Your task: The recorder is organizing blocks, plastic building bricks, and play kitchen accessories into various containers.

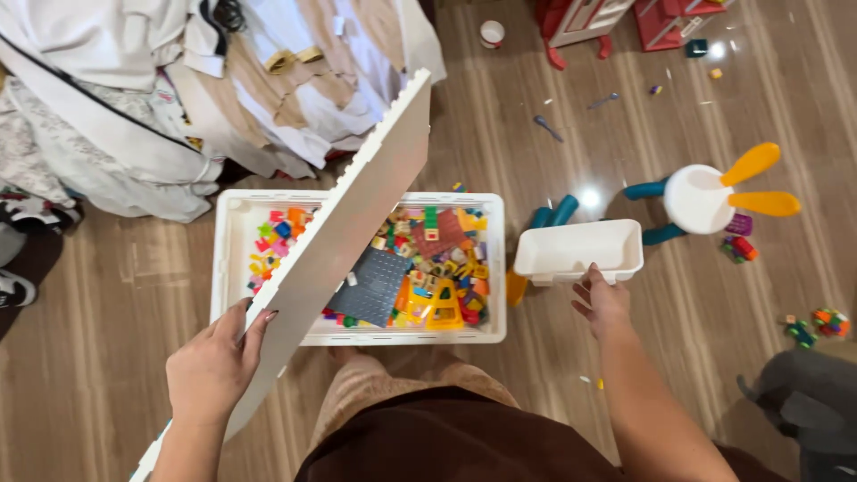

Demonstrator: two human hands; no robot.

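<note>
Nearest the camera, brown shorts covered the person's lap above the wooden floor. The left hand gripped the lower end of a long white studded lid, fingers curled over its edge, the board tilting diagonally across a white bin full of coloured building bricks. The right hand held the near rim of a small white tray just beside the bin's right wall, fingers pinching it. A white stool with orange ears stood farther right; loose bricks dotted the floor, and heaped laundry lay beyond the bin. Held at one end only, the lid could likely swing down and scatter bricks; the tray, caught by one rim, might tip.
</note>
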